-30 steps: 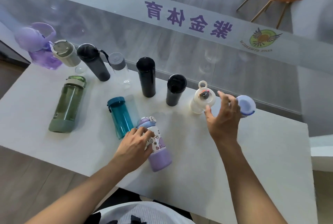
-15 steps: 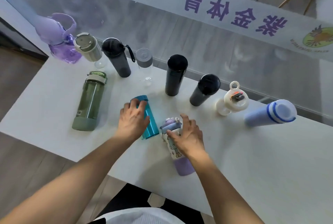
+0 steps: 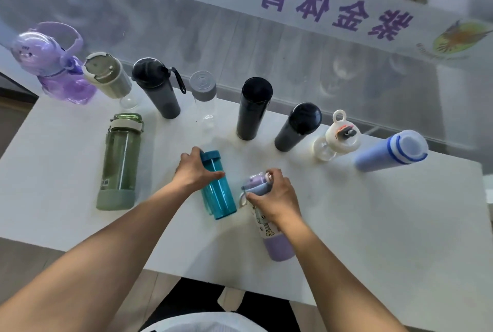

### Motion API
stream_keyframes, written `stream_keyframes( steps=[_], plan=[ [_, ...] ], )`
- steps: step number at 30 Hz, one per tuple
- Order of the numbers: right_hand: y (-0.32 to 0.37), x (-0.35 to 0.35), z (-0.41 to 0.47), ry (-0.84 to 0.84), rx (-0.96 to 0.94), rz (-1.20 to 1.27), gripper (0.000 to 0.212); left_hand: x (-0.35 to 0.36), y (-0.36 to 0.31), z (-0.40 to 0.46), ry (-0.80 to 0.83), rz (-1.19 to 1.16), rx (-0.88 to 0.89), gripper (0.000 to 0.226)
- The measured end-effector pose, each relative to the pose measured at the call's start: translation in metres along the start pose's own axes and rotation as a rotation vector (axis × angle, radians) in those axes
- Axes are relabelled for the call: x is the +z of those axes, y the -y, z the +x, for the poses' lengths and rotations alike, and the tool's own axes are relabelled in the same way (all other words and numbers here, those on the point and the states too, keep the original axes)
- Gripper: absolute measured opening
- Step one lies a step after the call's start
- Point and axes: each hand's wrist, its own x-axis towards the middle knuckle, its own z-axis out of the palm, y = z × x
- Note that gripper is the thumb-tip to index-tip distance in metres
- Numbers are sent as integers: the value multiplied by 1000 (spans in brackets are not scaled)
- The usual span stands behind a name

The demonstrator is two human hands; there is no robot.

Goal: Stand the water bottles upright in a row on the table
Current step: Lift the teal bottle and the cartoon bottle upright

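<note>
Eleven water bottles are on the white table point(image 3: 386, 225). Eight stand in a row along the far edge: a purple jug with a handle point(image 3: 53, 64), a beige-capped bottle point(image 3: 106, 75), a dark grey bottle with a strap point(image 3: 157, 88), a clear bottle with a grey cap point(image 3: 204, 96), a tall black flask point(image 3: 253, 107), a shorter black flask point(image 3: 297, 127), a small clear bottle with a white loop lid point(image 3: 337, 136) and a pale blue bottle with blue stripes point(image 3: 392, 150). Three more are nearer the person than the tall black flask: a green bottle point(image 3: 120, 160) to its left, a teal bottle point(image 3: 217, 190) and a purple cartoon bottle point(image 3: 269, 225).

The green bottle lies flat, cap pointing to the row, base pointing to the person. The teal bottle's long side runs the same way, cap toward the tall black flask. The left hand point(image 3: 194, 171) wraps around it just under the cap. The purple cartoon bottle sits right of the teal one, lid toward the row, purple base near the table's front edge. The right hand point(image 3: 274, 198) holds it around the lid end.

Half a second ago the left hand covered the teal cap from above; now it has slid to the bottle's left side, so the cap shows. The right hand's hold looks the same. The row has not changed.
</note>
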Motion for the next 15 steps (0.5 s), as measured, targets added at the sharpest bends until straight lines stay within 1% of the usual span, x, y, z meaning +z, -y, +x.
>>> stream_keyframes(
  steps=[3,5,7,9,12,15],
  plan=[
    [-15,-15,-14,-104,59,116,71,3,-1,-9,11,-20,34,73],
    [-23,-25,-20,-173,84,172,65,6,-3,-19,11,-33,67,74],
    [-25,-28,-21,-191,93,155,60,11,-6,-28,3,-37,102,76],
    [-22,-23,-20,-158,105,101,64,16,-7,-37,-9,-39,120,78],
    [-14,-14,-19,-85,142,1,77,22,-7,-44,-11,-37,135,78],
    [-5,-5,-14,42,174,-19,85,22,-7,-48,-20,-44,149,77]
  ],
)
